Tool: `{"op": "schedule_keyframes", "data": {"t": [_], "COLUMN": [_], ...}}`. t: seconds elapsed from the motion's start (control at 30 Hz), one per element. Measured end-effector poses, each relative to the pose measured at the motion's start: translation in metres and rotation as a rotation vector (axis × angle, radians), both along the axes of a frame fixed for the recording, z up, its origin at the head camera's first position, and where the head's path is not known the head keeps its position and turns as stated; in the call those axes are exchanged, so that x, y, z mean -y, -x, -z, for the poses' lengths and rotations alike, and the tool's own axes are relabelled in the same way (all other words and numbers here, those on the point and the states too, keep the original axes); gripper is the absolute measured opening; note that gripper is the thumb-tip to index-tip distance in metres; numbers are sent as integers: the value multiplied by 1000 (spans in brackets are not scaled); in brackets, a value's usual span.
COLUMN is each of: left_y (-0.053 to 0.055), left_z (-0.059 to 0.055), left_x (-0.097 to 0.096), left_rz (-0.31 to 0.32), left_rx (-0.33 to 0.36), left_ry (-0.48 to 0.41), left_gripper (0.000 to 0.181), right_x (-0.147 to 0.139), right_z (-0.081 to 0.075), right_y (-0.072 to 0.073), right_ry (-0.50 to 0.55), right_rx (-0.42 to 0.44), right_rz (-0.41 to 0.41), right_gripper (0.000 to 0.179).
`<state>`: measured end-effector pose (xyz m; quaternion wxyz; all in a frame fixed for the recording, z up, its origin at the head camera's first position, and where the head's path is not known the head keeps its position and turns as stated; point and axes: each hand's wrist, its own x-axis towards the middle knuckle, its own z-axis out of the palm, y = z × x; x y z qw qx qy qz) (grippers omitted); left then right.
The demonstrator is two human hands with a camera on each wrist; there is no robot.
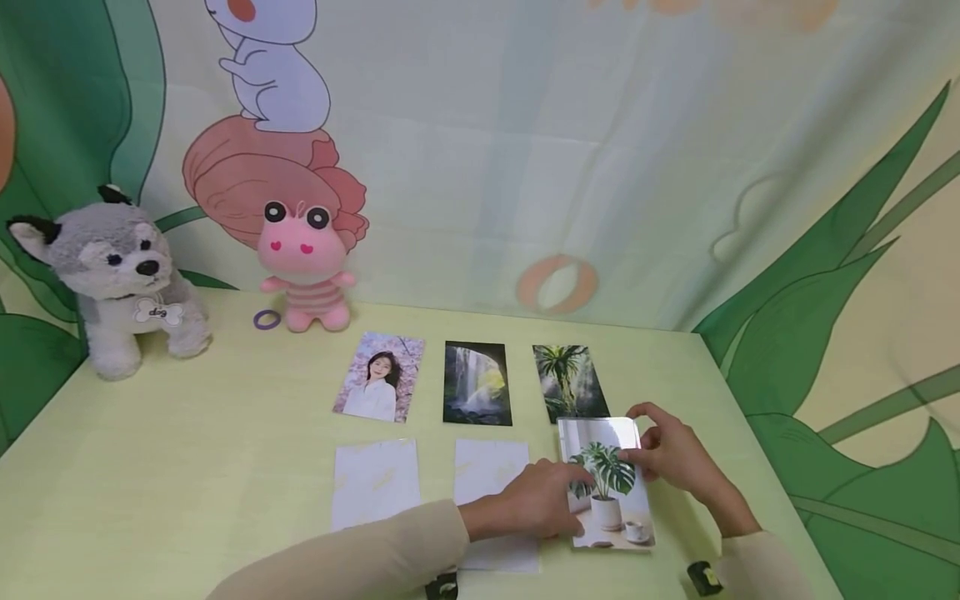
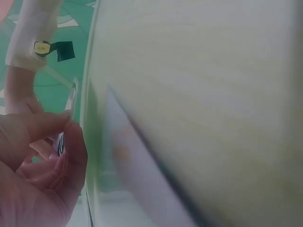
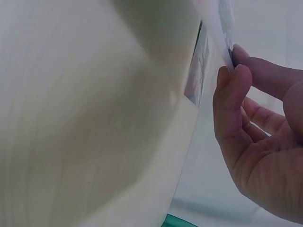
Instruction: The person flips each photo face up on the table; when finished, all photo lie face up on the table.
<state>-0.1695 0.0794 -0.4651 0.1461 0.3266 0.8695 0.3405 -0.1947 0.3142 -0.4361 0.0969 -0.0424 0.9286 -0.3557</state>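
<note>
A glossy picture of a potted leafy plant and a cup is held between both hands, over the right part of the table. My left hand pinches its left edge; the left wrist view shows thumb and finger together on a thin edge. At the opposite side my right hand pinches the picture's edge, seen in the right wrist view as a thin sheet. White rectangles lie to the left, one uncovered, another partly hidden by the left arm.
Behind lie a portrait photo, a waterfall photo and a tree photo. A plush dog, a purple ring and a pink striped toy are at the back left. A printed curtain hangs behind the table.
</note>
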Motion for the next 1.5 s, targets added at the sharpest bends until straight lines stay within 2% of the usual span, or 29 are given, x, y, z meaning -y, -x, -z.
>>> {"op": "schedule_keyframes", "data": {"t": [0.17, 0.37, 0.5, 0.73, 0.93, 1.17, 1.27, 1.4, 1.5], "left_y": [-5, -12, -13, -17, -19, -18, -18, -15, -11], "left_z": [2, -2, -2, 2, 2, 2, 0, -4, -8], "left_x": [-3, -9, -13, -19, -21, -20, -15, -1, 14], "left_rz": [-4, -37, -42, -14, 0, 20, 39, 42, 24], "left_rx": [-3, 8, -2, -104, -155, -197, -177, -125, -105], "left_ry": [55, 184, 250, 325, 334, 340, 321, 274, 232], "left_gripper": [63, 70, 63, 46, 38, 42, 39, 34, 41], "right_x": [1, 1, 2, 5, 9, 15, 18, 25, 33], "right_z": [6, 15, 19, 22, 22, 15, 11, 8, 6], "right_y": [-2, -1, 0, -1, -1, 7, 11, 17, 23], "right_ry": [4, -36, -73, -136, -225, -342, -358, -309, -262], "right_rx": [30, 39, 32, 36, 30, -39, -76, -98, -103], "right_rz": [9, 25, 36, 13, 32, 19, -14, -47, -71], "right_gripper": [52, 52, 52, 51, 53, 64, 62, 59, 59]}}
